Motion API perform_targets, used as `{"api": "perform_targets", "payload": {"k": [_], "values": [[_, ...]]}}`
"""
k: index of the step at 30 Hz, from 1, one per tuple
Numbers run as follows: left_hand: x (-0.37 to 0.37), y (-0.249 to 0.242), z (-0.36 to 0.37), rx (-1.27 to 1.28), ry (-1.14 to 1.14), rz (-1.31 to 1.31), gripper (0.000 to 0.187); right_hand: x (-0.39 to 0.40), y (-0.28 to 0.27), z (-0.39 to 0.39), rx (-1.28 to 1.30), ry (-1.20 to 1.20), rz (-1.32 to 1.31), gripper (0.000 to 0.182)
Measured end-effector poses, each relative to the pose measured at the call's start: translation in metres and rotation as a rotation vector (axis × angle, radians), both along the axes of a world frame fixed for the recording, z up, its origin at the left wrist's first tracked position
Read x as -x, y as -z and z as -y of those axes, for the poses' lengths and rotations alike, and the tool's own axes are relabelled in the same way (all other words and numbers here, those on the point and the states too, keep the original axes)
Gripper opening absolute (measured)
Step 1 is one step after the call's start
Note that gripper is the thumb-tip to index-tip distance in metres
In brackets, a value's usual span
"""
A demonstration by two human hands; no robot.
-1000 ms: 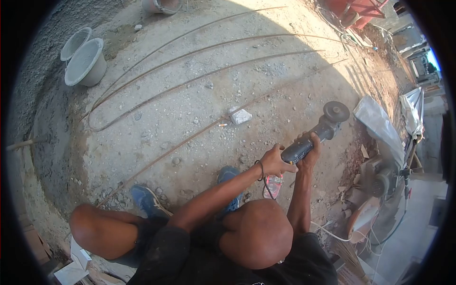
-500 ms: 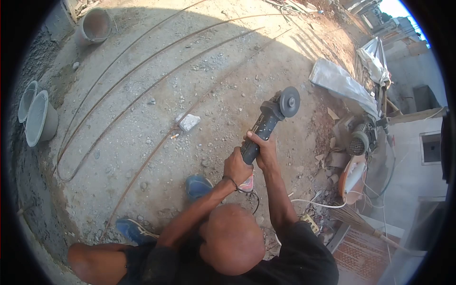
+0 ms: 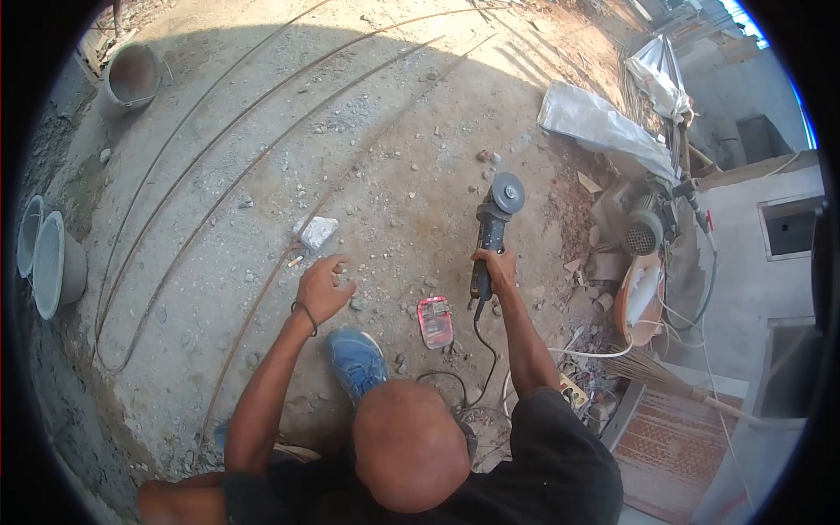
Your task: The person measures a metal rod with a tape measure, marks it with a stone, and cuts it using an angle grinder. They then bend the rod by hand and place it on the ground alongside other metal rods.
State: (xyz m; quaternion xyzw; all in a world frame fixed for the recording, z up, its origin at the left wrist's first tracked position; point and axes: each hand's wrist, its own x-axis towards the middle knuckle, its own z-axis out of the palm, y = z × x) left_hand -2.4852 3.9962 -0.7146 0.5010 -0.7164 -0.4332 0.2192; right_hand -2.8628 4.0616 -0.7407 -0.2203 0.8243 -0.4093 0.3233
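My right hand (image 3: pixel 499 265) is wrapped round the rear body of a black angle grinder (image 3: pixel 490 234), whose grey disc (image 3: pixel 507 192) points away from me. A cable runs back from the tool. My left hand (image 3: pixel 327 287) hangs over the ground with its fingers apart and nothing in them. Just beyond it a silvery-white packet (image 3: pixel 318 232) and a small white-and-orange stick (image 3: pixel 295 262) lie beside a long thin rod (image 3: pixel 254 319). Between my hands, a pink-edged package (image 3: pixel 435 322) lies on the ground.
Bent rods (image 3: pixel 229 121) curve over the gravelly ground. Buckets (image 3: pixel 59 265) stand at the left. A motor (image 3: pixel 643 226), an orange container (image 3: pixel 637 302), a broom (image 3: pixel 662 378) and a white sheet (image 3: pixel 604 131) are on the right. A blue shoe (image 3: pixel 357 363) is near my left arm.
My left hand has let go of the grinder and moved left towards the packet. My right hand keeps the grinder, now more upright in view. The pink-edged package is now uncovered.
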Motion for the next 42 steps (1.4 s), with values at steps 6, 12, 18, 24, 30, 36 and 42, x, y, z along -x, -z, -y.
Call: {"api": "perform_targets", "payload": {"k": [6, 12, 18, 24, 30, 36, 42], "values": [[-0.092, -0.005, 0.045, -0.049, -0.255, 0.078, 0.032, 0.042, 0.027, -0.021, -0.023, 0.034, -0.051, 0.035], [-0.106, 0.013, 0.052, 0.046, -0.385, 0.019, 0.027, 0.042, 0.031, -0.032, 0.05, 0.114, 0.149, 0.032], [-0.098, 0.02, 0.047, -0.022, -0.365, -0.072, 0.027, 0.037, 0.022, -0.027, 0.148, 0.106, 0.002, 0.032], [-0.11, 0.027, 0.043, 0.099, -0.366, 0.082, 0.035, 0.039, 0.018, -0.014, 0.043, 0.088, -0.159, 0.033], [-0.137, 0.037, 0.029, 0.012, -0.272, 0.505, 0.042, 0.032, 0.026, -0.007, -0.125, 0.077, -0.32, 0.036], [-0.146, 0.051, 0.021, -0.1, -0.248, 0.505, 0.039, 0.033, 0.048, -0.008, -0.129, 0.126, -0.375, 0.04], [-0.141, 0.059, 0.017, -0.153, -0.195, 0.537, 0.041, 0.029, 0.037, -0.012, -0.261, 0.048, -0.522, 0.048]]}}
